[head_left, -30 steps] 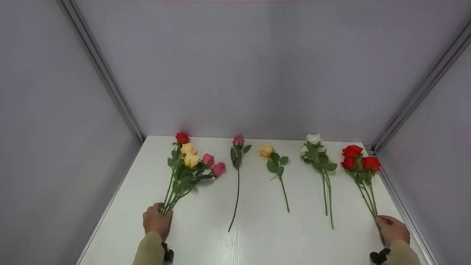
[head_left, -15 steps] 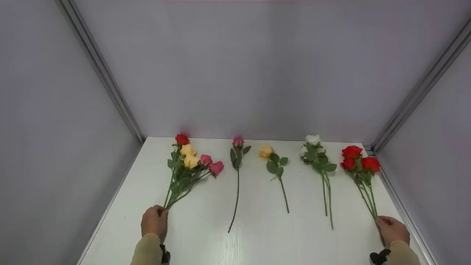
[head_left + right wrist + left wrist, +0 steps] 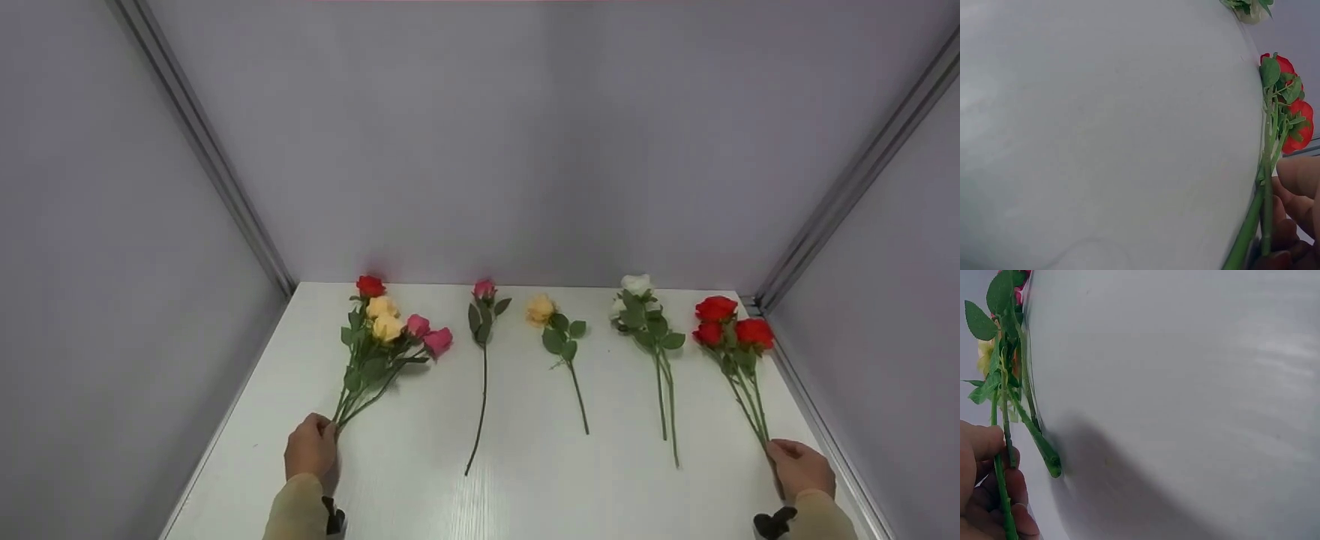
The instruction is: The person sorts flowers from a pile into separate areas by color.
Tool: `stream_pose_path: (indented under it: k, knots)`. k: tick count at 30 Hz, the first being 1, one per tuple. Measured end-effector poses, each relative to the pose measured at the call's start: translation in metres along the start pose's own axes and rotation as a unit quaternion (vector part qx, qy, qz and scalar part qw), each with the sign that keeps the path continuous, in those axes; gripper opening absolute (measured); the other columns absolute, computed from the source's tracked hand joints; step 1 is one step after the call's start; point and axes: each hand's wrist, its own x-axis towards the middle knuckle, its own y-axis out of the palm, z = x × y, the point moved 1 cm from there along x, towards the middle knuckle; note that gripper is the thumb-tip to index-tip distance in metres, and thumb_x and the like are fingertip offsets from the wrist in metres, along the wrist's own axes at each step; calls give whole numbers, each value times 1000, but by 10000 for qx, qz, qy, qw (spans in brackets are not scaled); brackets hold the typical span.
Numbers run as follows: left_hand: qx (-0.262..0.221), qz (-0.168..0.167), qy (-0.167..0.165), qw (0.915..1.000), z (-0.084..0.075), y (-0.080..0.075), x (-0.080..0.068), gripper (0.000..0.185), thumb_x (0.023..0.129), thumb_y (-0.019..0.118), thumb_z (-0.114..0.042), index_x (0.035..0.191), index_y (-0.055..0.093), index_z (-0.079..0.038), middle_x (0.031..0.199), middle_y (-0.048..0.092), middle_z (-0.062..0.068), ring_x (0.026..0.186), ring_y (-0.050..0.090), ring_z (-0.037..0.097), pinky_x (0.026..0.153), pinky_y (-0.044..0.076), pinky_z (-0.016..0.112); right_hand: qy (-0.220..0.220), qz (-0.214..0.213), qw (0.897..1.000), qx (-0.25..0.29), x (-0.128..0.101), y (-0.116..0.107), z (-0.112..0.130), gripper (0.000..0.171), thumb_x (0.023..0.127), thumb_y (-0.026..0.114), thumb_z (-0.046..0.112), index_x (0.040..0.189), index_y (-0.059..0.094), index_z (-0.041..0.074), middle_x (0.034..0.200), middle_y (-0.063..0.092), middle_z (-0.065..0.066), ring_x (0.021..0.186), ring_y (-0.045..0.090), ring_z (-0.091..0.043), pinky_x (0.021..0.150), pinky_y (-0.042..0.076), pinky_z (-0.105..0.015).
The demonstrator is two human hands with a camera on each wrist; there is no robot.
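Note:
My left hand [image 3: 310, 450] pinches green stems of a mixed bunch of roses [image 3: 387, 328] at the table's left side. One red, two yellow and two pink heads fan away from it. In the left wrist view, thumb and fingers close on a stem [image 3: 1002, 489], while a thicker stem end [image 3: 1053, 464] lies outside the grip. At the right side my right hand [image 3: 802, 466] holds the lower stems of three red roses [image 3: 716, 308] between thumb and fingers. Those stems [image 3: 1267, 185] run past the fingertips in the right wrist view. Both bunches lie on the table.
Between the hands lie a single pink rose [image 3: 484, 289], a single yellow rose [image 3: 541, 309] and white roses [image 3: 637, 285] on the white table [image 3: 525, 495]. Grey panels [image 3: 480, 150] enclose the back and both sides.
My left hand has shifted slightly left along the stems, and the pink heads of its bunch have drawn in toward the yellow ones. The right hand and its red roses have stayed put.

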Motion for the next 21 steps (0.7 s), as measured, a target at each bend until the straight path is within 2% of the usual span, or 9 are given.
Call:
stream_pose_path:
  k: [7, 13, 18, 21]
  knots:
    - [-119, -50, 38, 9999, -2, -1, 0, 26, 98, 49, -10, 114, 62, 5, 97, 59, 17, 90, 58, 31, 77, 45, 47, 93, 100, 9999, -4, 0, 0, -2, 61, 95, 49, 50, 126, 56, -2, 121, 57, -24, 107, 53, -39, 86, 41, -52]
    - [-317, -259, -68, 9991, -2, -3, 1, 26, 100, 48, -13, 116, 61, 2, 97, 58, 13, 87, 55, 27, 74, 45, 42, -74, 103, 9999, -2, -2, -2, -2, 59, 96, 48, 49, 125, 57, -1, 122, 58, -23, 109, 52, -40, 88, 41, -52]
    - [-548, -297, -263, 9977, -6, -6, 1, 27, 100, 47, -16, 118, 62, -1, 98, 63, 12, 86, 58, 26, 73, 45, 42, -101, 39, 9999, -21, -2, -2, -1, 58, 95, 49, 49, 124, 58, -1, 116, 61, -21, 106, 54, -39, 86, 42, -50]
    - [-741, -267, -239, 9966, -10, -9, 1, 30, 100, 45, -16, 120, 60, 0, 99, 63, 15, 86, 56, 27, 74, 44, 42, -73, 5, 10000, -17, -1, -1, -2, 58, 96, 49, 48, 124, 58, -1, 117, 60, -21, 106, 54, -39, 86, 42, -50]
